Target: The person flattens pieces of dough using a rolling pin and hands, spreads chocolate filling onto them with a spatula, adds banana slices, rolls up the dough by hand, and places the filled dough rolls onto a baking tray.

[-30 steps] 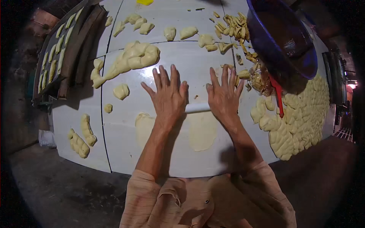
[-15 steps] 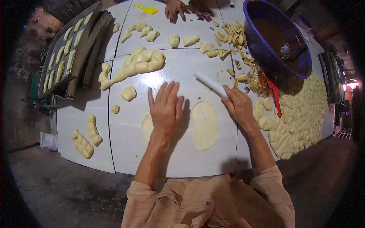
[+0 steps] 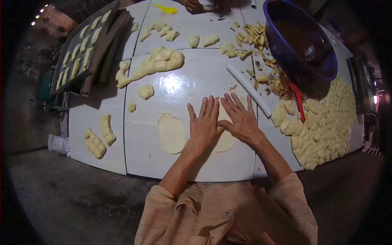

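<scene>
My left hand [image 3: 204, 128] and my right hand [image 3: 243, 123] lie side by side with outstretched fingers, palms down, over a flat oval dough sheet [image 3: 223, 143]. They hide most of its upper part. To the left of my left hand rests a second flat oval dough sheet [image 3: 172, 134], fully in view. Beyond my right hand a white rolling pin [image 3: 249, 90] lies slanted on the tabletop [image 3: 141, 163], out of my grip. Farther off to the left sit a long lump of dough [image 3: 159, 63] and a small dough piece [image 3: 145, 92].
A dark tray [image 3: 62, 93] with rows of dough rolls tilts at the left. At the right are a purple basin [image 3: 279, 45], a red utensil [image 3: 297, 100], yellow filling strips [image 3: 255, 36] and many packed dough pieces [image 3: 326, 122]. Another person's hand [image 3: 193, 6] is at the far edge.
My right hand has let go of the rolling pin, now lying farther right, and moved onto the right dough sheet. My left hand has shifted right, uncovering the left sheet.
</scene>
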Tool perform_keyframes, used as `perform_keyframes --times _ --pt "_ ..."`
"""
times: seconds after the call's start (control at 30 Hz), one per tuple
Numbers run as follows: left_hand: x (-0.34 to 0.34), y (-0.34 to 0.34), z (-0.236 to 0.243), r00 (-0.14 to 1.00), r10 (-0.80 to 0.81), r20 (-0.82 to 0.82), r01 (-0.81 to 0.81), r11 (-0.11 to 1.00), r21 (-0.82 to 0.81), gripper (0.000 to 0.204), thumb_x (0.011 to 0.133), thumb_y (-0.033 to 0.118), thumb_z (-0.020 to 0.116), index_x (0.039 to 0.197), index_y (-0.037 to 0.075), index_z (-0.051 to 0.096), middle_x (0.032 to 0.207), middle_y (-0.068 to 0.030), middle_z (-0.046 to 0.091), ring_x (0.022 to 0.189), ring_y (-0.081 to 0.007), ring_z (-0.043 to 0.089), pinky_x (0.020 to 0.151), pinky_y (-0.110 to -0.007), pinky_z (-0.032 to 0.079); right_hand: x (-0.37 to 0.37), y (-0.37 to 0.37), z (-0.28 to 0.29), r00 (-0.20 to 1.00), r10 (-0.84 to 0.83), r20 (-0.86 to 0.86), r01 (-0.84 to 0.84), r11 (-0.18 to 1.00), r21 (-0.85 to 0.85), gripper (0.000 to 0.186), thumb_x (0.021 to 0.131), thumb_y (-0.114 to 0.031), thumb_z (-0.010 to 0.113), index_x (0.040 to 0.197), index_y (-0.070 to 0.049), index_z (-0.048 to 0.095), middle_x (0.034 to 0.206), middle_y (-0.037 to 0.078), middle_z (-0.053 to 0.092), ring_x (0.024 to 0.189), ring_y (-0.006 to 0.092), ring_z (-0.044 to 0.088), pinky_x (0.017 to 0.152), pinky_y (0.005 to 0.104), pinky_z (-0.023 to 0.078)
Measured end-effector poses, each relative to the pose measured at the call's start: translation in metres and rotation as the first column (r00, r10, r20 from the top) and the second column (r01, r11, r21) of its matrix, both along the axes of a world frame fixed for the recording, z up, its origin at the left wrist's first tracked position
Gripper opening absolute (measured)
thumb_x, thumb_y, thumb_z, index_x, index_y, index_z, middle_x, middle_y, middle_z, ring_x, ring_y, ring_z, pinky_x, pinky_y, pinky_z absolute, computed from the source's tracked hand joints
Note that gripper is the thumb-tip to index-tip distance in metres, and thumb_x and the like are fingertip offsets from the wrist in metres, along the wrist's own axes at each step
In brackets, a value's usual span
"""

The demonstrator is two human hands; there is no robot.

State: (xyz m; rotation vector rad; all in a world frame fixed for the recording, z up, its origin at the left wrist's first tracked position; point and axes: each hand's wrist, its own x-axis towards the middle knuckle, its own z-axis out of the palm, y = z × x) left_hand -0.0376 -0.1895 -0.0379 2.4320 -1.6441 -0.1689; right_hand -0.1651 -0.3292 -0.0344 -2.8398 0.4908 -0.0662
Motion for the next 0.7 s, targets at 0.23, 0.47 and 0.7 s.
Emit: perform_keyframes --times 0.23,0.47,0.7 --pt "0.047 0.073 0.013 0.963 0.260 -0.076 -0.260 0.966 0.000 0.087 0.096 0.049 0.064 0.156 -0.004 0.032 0.162 -0.0254 0.035 0.152 -0.0411 0.029 0.119 -0.070 0.012 -0.007 0.011 -0.002 0.971 -0.034 0.238 -0.005 0.987 0.163 0.072 0.099 -0.052 0.057 0.150 -0.003 0.046 0.155 0.018 0.047 0.149 0.0353 0.037 0.122 0.0630 0.019" --pt "0.074 0.134 -0.016 0.981 0.169 0.091 -0.182 0.971 0.153 0.084 0.103 0.059 0.043 0.157 -0.004 0.031 0.165 -0.0249 0.029 0.155 -0.0409 0.021 0.118 -0.073 0.005 0.105 0.098 -0.010 0.877 0.398 0.270 -0.441 0.889 0.122 0.085 0.101 -0.063 0.041 0.155 0.002 0.036 0.161 0.020 0.038 0.154 0.0337 0.027 0.124 0.0631 0.012" --pt "0.069 0.132 0.018 0.978 0.190 -0.084 -0.173 0.968 0.180 0.096 0.099 0.072 0.036 0.160 -0.002 0.027 0.167 -0.0235 0.025 0.157 -0.0372 0.019 0.118 -0.074 0.003 0.092 0.088 -0.011 0.913 0.372 0.167 -0.394 0.909 0.133 0.093 0.100 -0.073 0.028 0.156 0.001 0.034 0.164 0.016 0.034 0.155 0.0247 0.026 0.124 0.0648 0.006"
